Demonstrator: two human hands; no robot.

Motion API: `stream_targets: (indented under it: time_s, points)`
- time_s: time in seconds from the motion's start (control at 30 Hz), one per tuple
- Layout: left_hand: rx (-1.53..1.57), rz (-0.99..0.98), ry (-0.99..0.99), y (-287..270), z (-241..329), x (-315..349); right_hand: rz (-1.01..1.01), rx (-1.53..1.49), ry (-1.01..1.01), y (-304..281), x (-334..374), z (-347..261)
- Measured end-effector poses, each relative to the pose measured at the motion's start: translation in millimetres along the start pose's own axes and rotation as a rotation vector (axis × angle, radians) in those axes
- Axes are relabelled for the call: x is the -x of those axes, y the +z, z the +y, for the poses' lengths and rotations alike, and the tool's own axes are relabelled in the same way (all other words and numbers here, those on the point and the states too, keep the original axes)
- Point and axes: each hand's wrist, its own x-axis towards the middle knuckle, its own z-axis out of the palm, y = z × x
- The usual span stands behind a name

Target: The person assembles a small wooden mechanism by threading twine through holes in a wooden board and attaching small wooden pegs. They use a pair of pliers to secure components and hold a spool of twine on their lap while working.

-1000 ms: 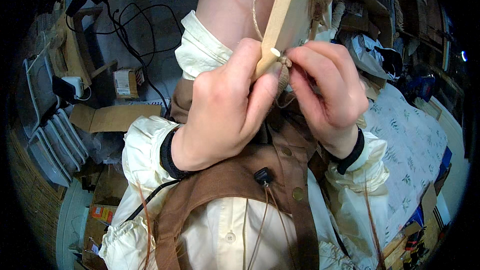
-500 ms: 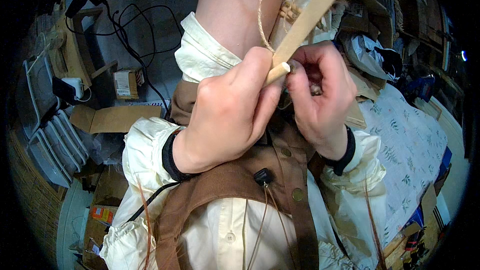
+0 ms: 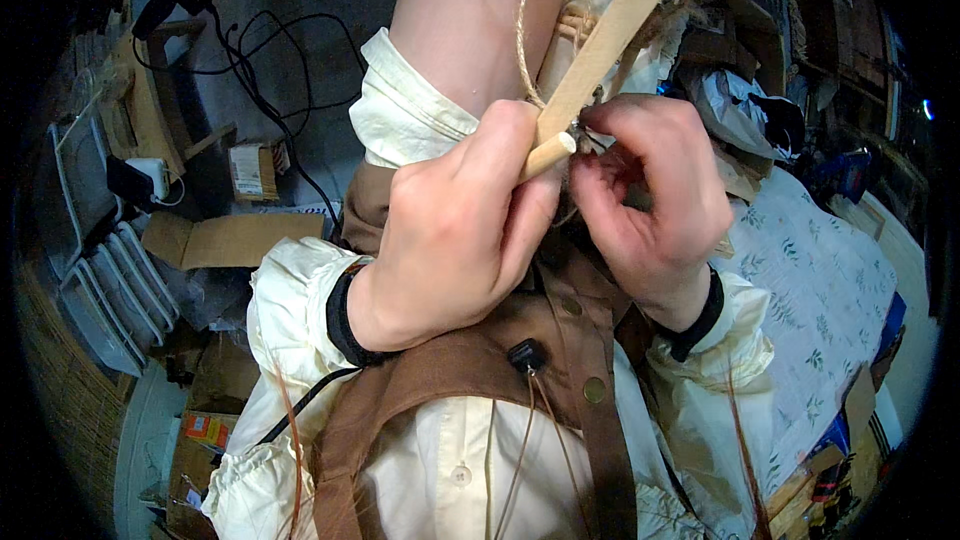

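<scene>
My left hand (image 3: 450, 220) is closed round a round wooden dowel (image 3: 549, 156), whose cut end pokes out past the thumb. A flat pale wooden strip (image 3: 620, 35) crosses by the dowel and slants up to the right from that fist. Natural twine (image 3: 521, 35) loops beside the strip. My right hand (image 3: 655, 200) has its fingers curled at the strip's lower right edge. By its fingertips is a small dark, partly shiny bit (image 3: 577, 130), too small to name. The thumb and inner fingers are in shadow, so their hold is partly hidden.
My bare knee (image 3: 475, 30) is raised beneath the work, with thin sticks (image 3: 575, 22) beyond. A floral cloth (image 3: 800, 310) lies to the right. At left are an opened cardboard box (image 3: 230, 240), a white wire rack (image 3: 120, 290) and black cables (image 3: 245, 65).
My right hand has turned and its index finger has lifted toward the strip. The small dark bit at the fingertips shows more now. The strip and dowel have shifted slightly left.
</scene>
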Motion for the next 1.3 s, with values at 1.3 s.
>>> stream_targets:
  time_s: [1.3]
  points:
    - [0.018,-0.003,0.007,-0.5,2.4,0.7,0.069,0.14,-0.388,-3.5,-3.7,16.5]
